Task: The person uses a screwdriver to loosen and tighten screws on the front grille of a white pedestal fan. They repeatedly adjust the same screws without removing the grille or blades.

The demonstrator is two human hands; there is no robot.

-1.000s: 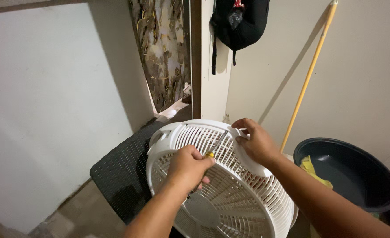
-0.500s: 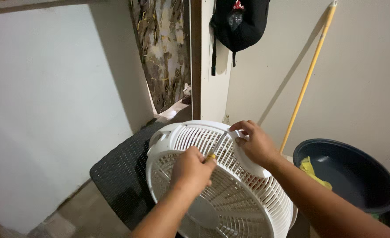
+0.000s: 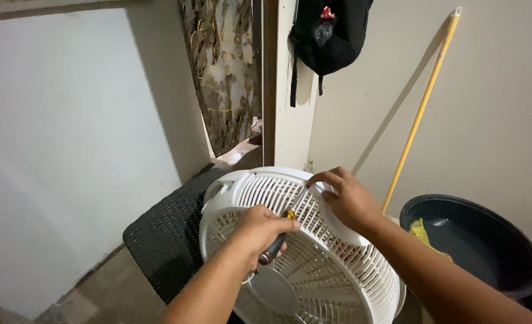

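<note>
— What are your hands doing?

— My left hand (image 3: 265, 231) is closed in a fist round a screwdriver (image 3: 276, 239), dark handle in the palm, yellow collar showing at my knuckles, shaft angled up toward my other hand. My right hand (image 3: 345, 201) is half open, fingers curled over the far rim of the white fan grille (image 3: 314, 273), pinching lightly where the tip meets it. I can't tell if there's a screw under my fingertips.

— Where does the grille sit?

— Directly under both hands, tilted toward me, resting on a dark woven seat (image 3: 167, 240) that sticks out past my left hand.

— How to do this bit well?

— I'd say keep the shaft in line with the fastener, press in, and let the right hand steady the rim so the grille doesn't rock.

— Anything in the way?

— A dark basin (image 3: 476, 240) with a yellow cloth (image 3: 425, 235) lies beyond my right forearm, a yellow broom handle (image 3: 422, 111) leans on the wall behind my right hand, and a black bag (image 3: 329, 36) hangs above. My right elbow has little room.
</note>
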